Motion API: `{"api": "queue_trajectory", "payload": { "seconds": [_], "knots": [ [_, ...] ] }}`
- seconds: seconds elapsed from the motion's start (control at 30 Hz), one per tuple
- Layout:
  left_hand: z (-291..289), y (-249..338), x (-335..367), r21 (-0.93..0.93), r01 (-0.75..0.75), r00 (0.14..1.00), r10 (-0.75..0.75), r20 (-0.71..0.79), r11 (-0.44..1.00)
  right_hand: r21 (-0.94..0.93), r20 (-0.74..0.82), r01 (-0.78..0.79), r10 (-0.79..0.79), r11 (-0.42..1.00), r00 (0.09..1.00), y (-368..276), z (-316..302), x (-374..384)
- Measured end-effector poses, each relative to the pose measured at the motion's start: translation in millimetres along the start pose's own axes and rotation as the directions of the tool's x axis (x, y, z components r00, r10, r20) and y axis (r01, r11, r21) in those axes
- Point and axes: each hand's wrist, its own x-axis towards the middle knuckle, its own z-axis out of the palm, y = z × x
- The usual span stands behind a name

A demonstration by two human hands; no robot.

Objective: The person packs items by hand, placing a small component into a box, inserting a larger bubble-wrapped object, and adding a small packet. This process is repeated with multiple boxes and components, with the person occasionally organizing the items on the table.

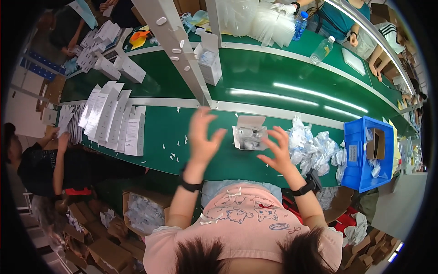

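A small white box (236,138) stands on the green table with its flap up. Inside it lie items in clear plastic wrap (251,138). My right hand (279,148) is at the box's right side, fingers apart; whether a fingertip touches the box I cannot tell. My left hand (204,137) is raised to the left of the box, somewhat blurred, fingers spread and holding nothing. Right of my right hand is a heap of plastic-wrapped pieces (315,146). Farther left, several tall white boxes (107,114) stand in a leaning row.
A blue crate (353,157) sits at the table's right end. A metal post (175,45) rises behind my left hand, with an open white box (210,68) beside it. Paper scraps (173,157) dot the table. Co-workers sit at left and across; cardboard boxes (109,249) lie below.
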Motion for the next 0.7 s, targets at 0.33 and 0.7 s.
{"api": "queue_trajectory", "payload": {
  "seconds": [0.33, 0.7],
  "knots": [
    [-310, -189, 52, 0.981, 0.153, 0.931, -0.316, -0.183, -0.115, 0.644, 0.254, -0.464, 0.402, 0.607, 0.879, 18, 51, 1],
    [-127, 20, -13, 0.229, 0.442, 0.557, -0.466, 0.688, 0.867, 0.735, -0.274, -0.352, 0.729, 0.579, 0.627, 231, 7, 105]
  ]
}}
